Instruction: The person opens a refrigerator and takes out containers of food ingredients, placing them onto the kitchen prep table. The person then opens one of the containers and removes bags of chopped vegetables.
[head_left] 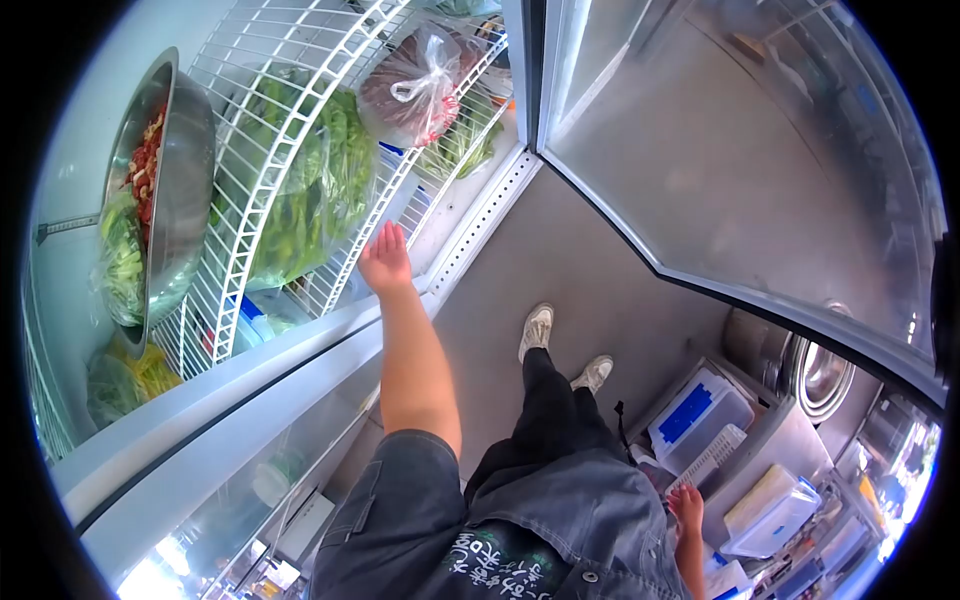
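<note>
My left hand (386, 262) is stretched forward at the opening of a glass-door fridge, its fingers extended and holding nothing. Close to it is the edge of a white wire shelf (252, 215). A clear bag of green leafy vegetables (320, 190) is seen through that shelf. Beyond my fingertips, a tied plastic bag with dark red contents (405, 95) sits on the wires. At my side hangs my right hand (686, 508), fingers loosely apart, beside a white perforated basket (712, 458). Whether the two touch, I cannot tell.
A steel bowl (185, 160) with chopped red food and a bagged green vegetable stands on the upper left. The glass door (730, 150) swings open at right. Plastic boxes (700, 420) and steel bowls (822, 375) are stacked behind it. My shoes (537, 332) are on the grey floor.
</note>
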